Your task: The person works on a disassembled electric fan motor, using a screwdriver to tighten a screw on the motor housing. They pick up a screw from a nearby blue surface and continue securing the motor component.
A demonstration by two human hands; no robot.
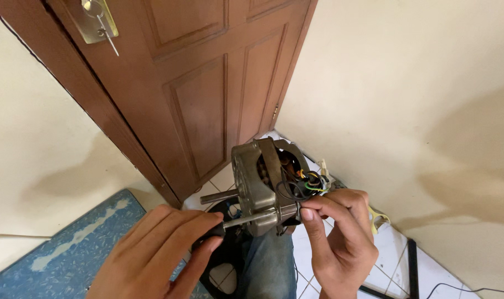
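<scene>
Cream walls and a brown panelled door fill the background, with a white tiled floor and a blue mat seen below. A grey metal fan motor is held up in the air in front of the door, its shaft pointing left and a bundle of coloured wires spilling from its right side. The left hand is clenched around the black handle of a screwdriver, whose shank is set against the lower edge of the motor housing. The right hand is closed in a pinch on the motor's lower right corner, just under the wires. Since the motor is steadied by fingertips alone, the screwdriver tip could probably slip off the screw under pressure and strike the right fingers, or the wires could be snagged. A dropped motor would land on the tiles.
</scene>
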